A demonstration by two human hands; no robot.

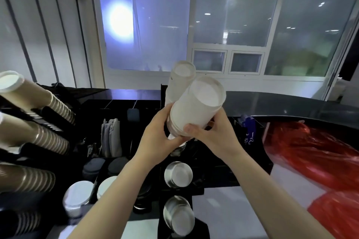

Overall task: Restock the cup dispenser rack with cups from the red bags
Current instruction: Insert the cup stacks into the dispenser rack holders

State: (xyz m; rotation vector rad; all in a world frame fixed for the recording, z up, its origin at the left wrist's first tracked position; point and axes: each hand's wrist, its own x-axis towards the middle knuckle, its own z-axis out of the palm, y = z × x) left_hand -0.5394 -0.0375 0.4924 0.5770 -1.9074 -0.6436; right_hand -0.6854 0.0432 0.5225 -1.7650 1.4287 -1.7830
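I hold a short stack of white paper cups (198, 106) at the centre of the frame, both hands wrapped round its lower end: my left hand (155, 134) cups it from the left, my right hand (211, 136) grips from the right with the thumb across the front. The stack's long axis tilts up and toward the right, its wide end facing me. Just behind it a taller column of frosted white cups (179, 81) stands in the black cup dispenser rack (196, 190), whose two lower slots show cup ends near bottom centre. I judge the move turns on lining my stack's axis with that column, which lies just beyond and left of my hands, my left hand nearer. The red plastic bags (314, 153) lie well apart at the right edge.
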